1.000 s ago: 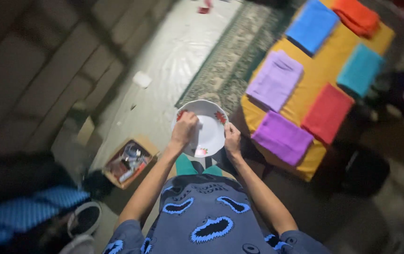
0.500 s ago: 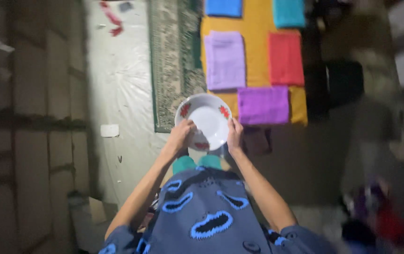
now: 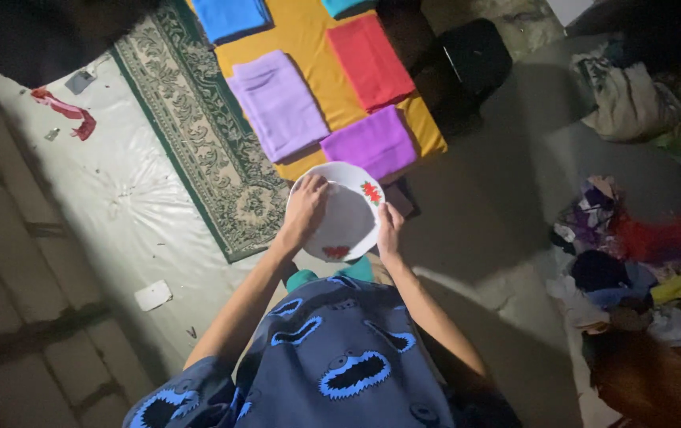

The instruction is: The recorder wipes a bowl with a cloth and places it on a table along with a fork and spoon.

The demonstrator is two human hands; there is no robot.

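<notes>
I hold a white plate (image 3: 347, 215) with red flower prints in front of my chest. My left hand (image 3: 305, 209) lies over its left rim, fingers reaching onto the inner face. My right hand (image 3: 389, 231) grips the right rim. Just beyond the plate stands a low table with a yellow cloth (image 3: 309, 40), where folded cloths lie: purple (image 3: 371, 143), lilac (image 3: 277, 103), red (image 3: 370, 62) and blue (image 3: 231, 16).
A green patterned rug (image 3: 198, 143) and a pale plastic sheet (image 3: 110, 206) cover the floor on the left. A heap of mixed clothes (image 3: 642, 261) lies on the right, a dark bag (image 3: 475, 55) beside the table. A block wall (image 3: 7, 301) runs along the left.
The view has swung to the right, so the table now sits up left and the clothes heap has appeared. My left hand slid further up onto the plate's face.
</notes>
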